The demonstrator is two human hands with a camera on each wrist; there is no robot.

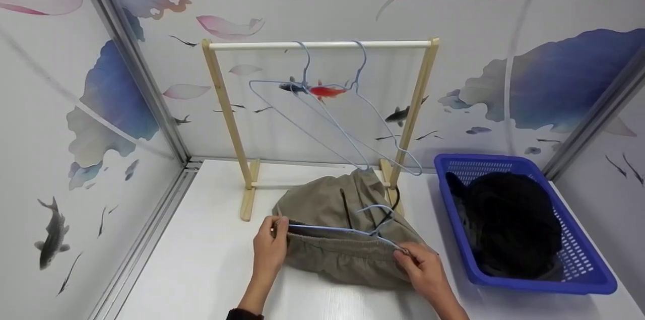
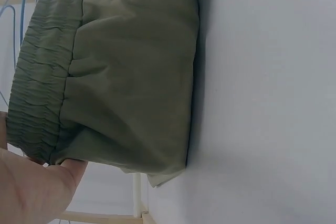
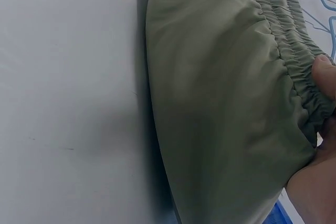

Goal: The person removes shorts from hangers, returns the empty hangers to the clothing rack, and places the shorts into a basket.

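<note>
Olive-grey pants (image 1: 327, 204) with a gathered elastic waistband (image 2: 44, 72) lie bunched on the white table, dark drawstrings showing. A light blue wire hanger (image 1: 327, 229) sits across the waist opening, its hook tilted up over the fabric. My left hand (image 1: 269, 247) pinches the left end of the waistband, thumb on top. At the other end, my right hand (image 1: 423, 267) pinches the waistband by the hanger's right corner. Between the two hands the waistband is stretched out. Both wrist views show the gathered band held at its edge; the hanger's ends are hidden by cloth and fingers.
A wooden rack with a white rail (image 1: 252, 46) stands behind the pants. Two blue wire hangers (image 1: 305, 65) hang from it, their lower ends near the cloth. On the right a blue plastic basket (image 1: 456, 239) holds black clothing (image 1: 514, 224). Printed panels enclose the table.
</note>
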